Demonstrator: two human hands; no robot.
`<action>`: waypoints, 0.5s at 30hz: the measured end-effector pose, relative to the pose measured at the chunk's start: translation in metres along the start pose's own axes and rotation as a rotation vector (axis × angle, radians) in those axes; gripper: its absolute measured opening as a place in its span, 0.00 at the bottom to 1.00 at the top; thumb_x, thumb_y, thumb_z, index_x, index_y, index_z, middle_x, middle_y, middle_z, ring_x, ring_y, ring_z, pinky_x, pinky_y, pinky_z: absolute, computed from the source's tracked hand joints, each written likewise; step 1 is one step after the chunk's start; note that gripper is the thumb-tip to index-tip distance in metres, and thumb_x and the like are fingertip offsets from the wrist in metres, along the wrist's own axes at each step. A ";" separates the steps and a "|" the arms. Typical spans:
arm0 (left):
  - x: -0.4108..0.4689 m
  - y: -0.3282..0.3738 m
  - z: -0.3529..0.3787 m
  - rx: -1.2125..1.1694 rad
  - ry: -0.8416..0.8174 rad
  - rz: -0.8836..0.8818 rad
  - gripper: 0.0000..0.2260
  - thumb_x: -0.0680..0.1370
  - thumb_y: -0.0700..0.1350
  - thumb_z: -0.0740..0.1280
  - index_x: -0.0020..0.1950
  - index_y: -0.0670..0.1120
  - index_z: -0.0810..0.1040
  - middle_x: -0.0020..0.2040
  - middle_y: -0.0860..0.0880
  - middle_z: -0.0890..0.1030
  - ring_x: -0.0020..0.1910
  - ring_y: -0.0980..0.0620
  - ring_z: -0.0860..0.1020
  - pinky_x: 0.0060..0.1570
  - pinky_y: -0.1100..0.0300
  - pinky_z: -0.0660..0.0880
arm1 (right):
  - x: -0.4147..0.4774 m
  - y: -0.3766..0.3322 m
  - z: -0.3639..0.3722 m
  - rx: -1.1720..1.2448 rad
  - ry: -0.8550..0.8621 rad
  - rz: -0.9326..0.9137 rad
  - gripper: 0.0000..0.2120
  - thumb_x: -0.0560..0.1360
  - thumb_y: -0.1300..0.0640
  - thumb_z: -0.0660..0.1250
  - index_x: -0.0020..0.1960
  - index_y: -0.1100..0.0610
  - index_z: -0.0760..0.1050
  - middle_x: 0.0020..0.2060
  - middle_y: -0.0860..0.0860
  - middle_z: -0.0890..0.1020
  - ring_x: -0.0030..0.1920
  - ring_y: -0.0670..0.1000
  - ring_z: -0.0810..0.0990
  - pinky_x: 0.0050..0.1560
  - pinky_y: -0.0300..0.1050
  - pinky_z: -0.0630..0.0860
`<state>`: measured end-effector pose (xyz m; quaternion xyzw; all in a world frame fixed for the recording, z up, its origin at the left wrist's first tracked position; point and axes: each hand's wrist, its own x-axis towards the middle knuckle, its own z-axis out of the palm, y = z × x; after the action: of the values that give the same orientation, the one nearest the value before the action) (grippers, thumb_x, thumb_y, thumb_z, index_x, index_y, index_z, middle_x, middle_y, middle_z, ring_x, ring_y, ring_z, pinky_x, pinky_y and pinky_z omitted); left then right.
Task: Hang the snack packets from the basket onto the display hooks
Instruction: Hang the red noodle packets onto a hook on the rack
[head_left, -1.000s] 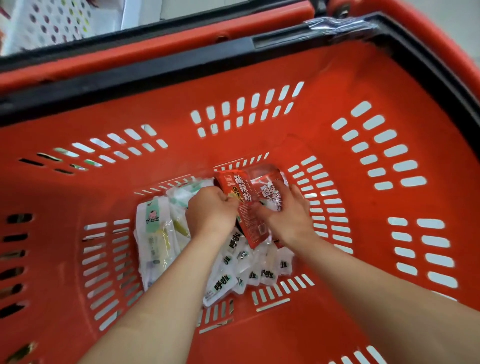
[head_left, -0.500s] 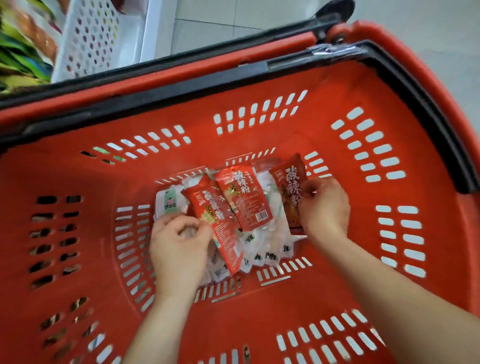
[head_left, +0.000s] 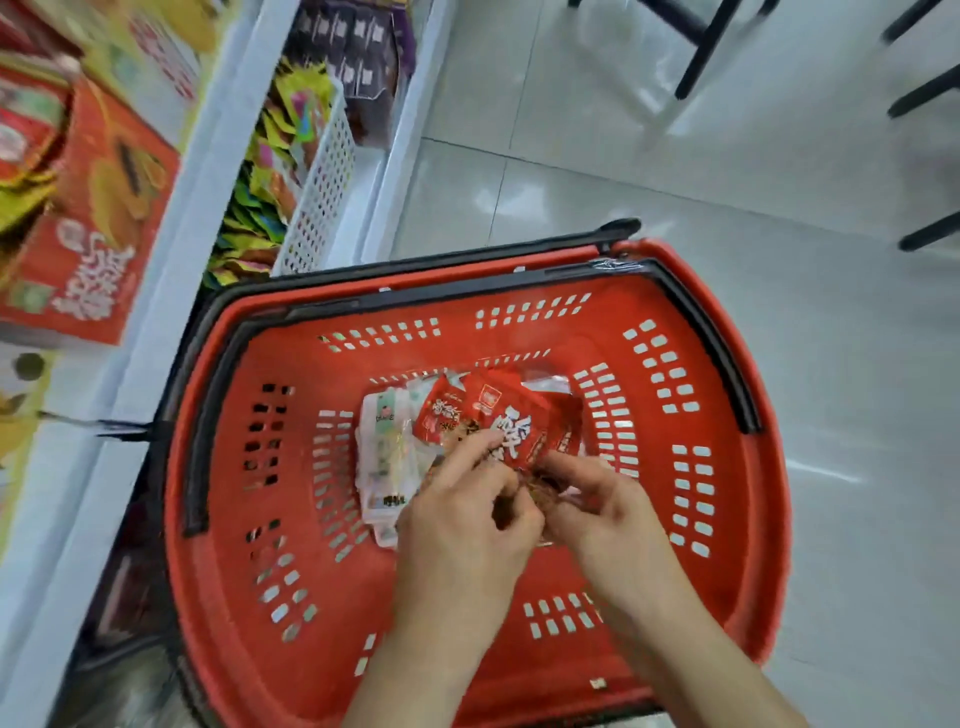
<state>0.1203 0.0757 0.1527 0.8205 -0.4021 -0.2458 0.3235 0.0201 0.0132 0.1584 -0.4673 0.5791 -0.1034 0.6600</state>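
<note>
While my left hand (head_left: 462, 525) and right hand (head_left: 602, 514) both pinch the red snack packets (head_left: 498, 415) at frame centre, I see white packets (head_left: 384, 452) lying just left of them in the red basket (head_left: 727, 519).

One view only, worn on the head, wide-angle, aimed forward and steeply down, almost straight into a red slotted plastic basket (head_left: 737, 597) standing on a pale glossy tiled floor (head_left: 727, 364). Near enough to fill most of the lower frame with the basket, forearms entering from the bottom edge, left hand (head_left: 462, 530) and right hand (head_left: 608, 514) meeting just below centre, pinching red foil snack packets (head_left: 498, 421). Rolled sideways, throwing a white metal shelf edge (head_left: 208, 182) onto a diagonal up the left side, goods there blurred. Bowed outward at the basket rim by the lens.
</note>
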 end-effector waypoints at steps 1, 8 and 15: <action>-0.001 0.008 -0.008 0.004 0.003 0.030 0.08 0.69 0.50 0.63 0.33 0.48 0.77 0.59 0.54 0.81 0.55 0.57 0.78 0.51 0.60 0.76 | -0.008 -0.012 -0.004 0.082 -0.030 0.021 0.15 0.72 0.68 0.65 0.48 0.52 0.85 0.52 0.53 0.82 0.50 0.51 0.82 0.55 0.51 0.79; -0.029 0.063 -0.060 0.005 -0.012 0.083 0.12 0.74 0.50 0.58 0.50 0.57 0.80 0.65 0.62 0.76 0.67 0.63 0.69 0.66 0.49 0.68 | -0.060 -0.072 -0.010 0.238 0.012 -0.050 0.15 0.76 0.54 0.69 0.41 0.66 0.78 0.37 0.65 0.78 0.40 0.54 0.76 0.46 0.52 0.74; -0.035 0.135 -0.137 -0.155 0.106 -0.272 0.26 0.71 0.57 0.72 0.67 0.63 0.67 0.63 0.64 0.71 0.64 0.61 0.70 0.65 0.57 0.68 | -0.124 -0.133 -0.018 0.114 0.102 -0.224 0.19 0.75 0.57 0.71 0.26 0.58 0.73 0.25 0.50 0.74 0.29 0.49 0.71 0.34 0.42 0.68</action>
<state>0.1241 0.0868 0.3473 0.8517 -0.2493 -0.2740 0.3705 0.0204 0.0157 0.3413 -0.4846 0.5496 -0.2329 0.6395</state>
